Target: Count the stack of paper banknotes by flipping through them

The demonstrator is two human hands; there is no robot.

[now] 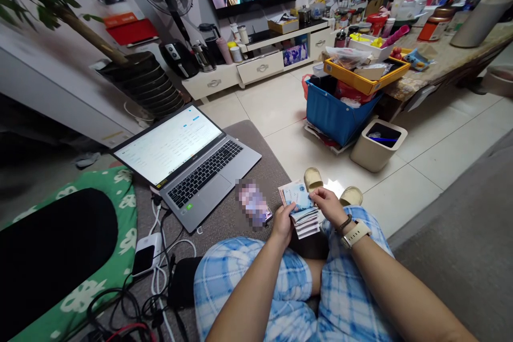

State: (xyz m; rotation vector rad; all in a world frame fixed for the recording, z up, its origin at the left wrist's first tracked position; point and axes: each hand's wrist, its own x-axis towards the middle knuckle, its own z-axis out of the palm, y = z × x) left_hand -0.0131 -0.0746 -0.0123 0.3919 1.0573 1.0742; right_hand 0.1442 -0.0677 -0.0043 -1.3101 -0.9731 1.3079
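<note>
A stack of banknotes (306, 223), folded over, is gripped in my left hand (284, 223) above my lap. Bluish notes fan out at its upper end, and the folded lower part hangs below the fingers. My right hand (326, 204) has thumb and fingers pinched at the right edge of the upper blue note. A pale watch (356, 234) and a dark bracelet are on my right wrist. Left of the banknotes, a phone (253, 204) with a blurred screen lies on the grey cushion.
An open laptop (200, 176) stands on the grey seat, with cables and a white power bank (147, 254) near it. A green cushion (120, 214) lies at left. Beyond are slippers (312, 179), a beige bin (377, 155), a blue box (332, 115) and a cluttered table (436, 59).
</note>
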